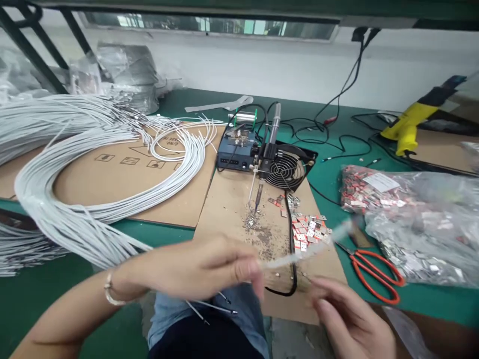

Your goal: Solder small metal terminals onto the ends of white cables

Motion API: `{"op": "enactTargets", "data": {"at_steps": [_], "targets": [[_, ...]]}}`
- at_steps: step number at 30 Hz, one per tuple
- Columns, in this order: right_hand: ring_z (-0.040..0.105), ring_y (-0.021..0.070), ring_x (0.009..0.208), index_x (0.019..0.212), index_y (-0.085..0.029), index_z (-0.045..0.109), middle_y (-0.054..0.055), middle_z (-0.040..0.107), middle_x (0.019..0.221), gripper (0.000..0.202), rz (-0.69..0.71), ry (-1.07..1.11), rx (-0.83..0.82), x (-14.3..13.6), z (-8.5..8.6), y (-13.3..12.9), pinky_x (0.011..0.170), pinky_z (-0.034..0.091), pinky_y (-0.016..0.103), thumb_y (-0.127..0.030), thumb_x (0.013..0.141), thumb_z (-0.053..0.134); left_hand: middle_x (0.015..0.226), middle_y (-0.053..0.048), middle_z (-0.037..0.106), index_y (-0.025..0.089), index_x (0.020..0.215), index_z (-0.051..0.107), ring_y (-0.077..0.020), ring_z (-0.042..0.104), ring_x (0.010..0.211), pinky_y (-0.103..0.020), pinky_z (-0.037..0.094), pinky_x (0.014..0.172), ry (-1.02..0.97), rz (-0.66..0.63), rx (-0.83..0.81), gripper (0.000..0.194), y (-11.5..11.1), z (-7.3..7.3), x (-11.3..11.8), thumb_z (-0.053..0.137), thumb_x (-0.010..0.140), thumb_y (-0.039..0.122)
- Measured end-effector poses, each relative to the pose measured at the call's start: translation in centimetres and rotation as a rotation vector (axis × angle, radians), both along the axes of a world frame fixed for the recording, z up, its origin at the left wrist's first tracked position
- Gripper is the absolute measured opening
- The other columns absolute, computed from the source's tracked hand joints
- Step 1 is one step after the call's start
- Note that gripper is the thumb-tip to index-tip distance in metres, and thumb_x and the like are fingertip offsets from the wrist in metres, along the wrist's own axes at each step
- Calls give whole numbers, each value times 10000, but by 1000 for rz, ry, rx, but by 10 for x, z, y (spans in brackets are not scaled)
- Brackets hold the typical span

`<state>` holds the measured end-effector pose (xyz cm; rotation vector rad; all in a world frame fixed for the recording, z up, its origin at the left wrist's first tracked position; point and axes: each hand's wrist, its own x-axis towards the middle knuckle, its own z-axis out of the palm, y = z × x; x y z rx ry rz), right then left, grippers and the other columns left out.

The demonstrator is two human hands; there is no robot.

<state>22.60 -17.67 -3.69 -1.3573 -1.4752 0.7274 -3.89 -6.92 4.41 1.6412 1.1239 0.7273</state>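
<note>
My left hand (198, 267) pinches one end of a white cable (307, 249) that sticks out to the right, blurred by motion. Thin bare wire ends hang below that hand. My right hand (350, 321) hovers low at the right, fingers apart, just under the cable and holding nothing that I can see. A fixed soldering iron (260, 192) stands on a cardboard sheet (224, 209) ahead of my hands, with solder splatter under its tip. Small red and white metal terminals (309, 229) lie scattered beside it.
A big coil of white cables (86, 199) covers the left side. Behind the iron are a black fan (286, 169) and a solder station (234, 152). Orange scissors (374, 271) and plastic bags of terminals (411, 219) lie at the right. A yellow tool (407, 124) rests far right.
</note>
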Motion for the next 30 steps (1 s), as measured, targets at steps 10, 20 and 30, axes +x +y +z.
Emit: {"op": "enactTargets", "data": {"at_steps": [10,20,30], "targets": [[486,99,528,773,-236,675,-31,555,577,43,137,407,-234,-64,3,23,493,393,180,-215,797,646,586,45,426,175,901,664,-100,461,576,-189,383,580,223,-541,-340,344,-52,-29,2,357,939,326],[477,125,560,700,-206,678,-7,538,593,70,355,542,-296,-72,-1,22,494,335,243,-175,760,694,514,36,493,130,682,580,-75,476,472,-183,364,497,-217,-230,-479,258,-63,-59,21,561,841,332],[507,134,573,771,-224,682,11,586,666,58,143,398,-163,-62,3,31,495,392,247,-167,769,672,511,23,542,115,691,624,-51,456,335,-155,309,338,-487,-48,-725,418,-65,-67,14,675,694,530]]}}
